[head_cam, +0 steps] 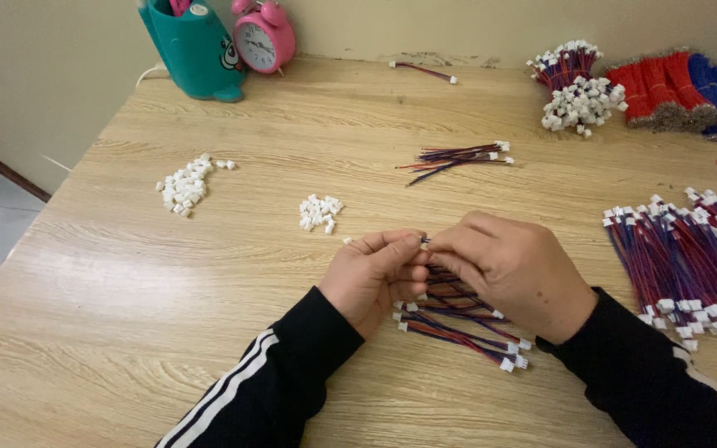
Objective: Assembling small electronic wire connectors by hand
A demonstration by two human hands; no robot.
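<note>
My left hand (pixel 375 278) and my right hand (pixel 512 270) meet fingertip to fingertip above the wooden table (pixel 209 332). Between the pinched fingers is a thin red-and-blue wire lead with a small white connector at its end (pixel 425 241). Which hand holds which part I cannot tell exactly. Under the hands lies a small bunch of red and blue wire leads (pixel 466 328) with white plugs on their ends. A little heap of loose white connectors (pixel 319 212) sits just beyond my left hand.
A second heap of white connectors (pixel 184 186) lies at the left. More wire bundles sit at the middle (pixel 458 156), right edge (pixel 690 261) and back right (pixel 578 83), beside red and blue wire stacks (pixel 674 87). A teal holder (pixel 192 50) and pink clock (pixel 264 37) stand at the back.
</note>
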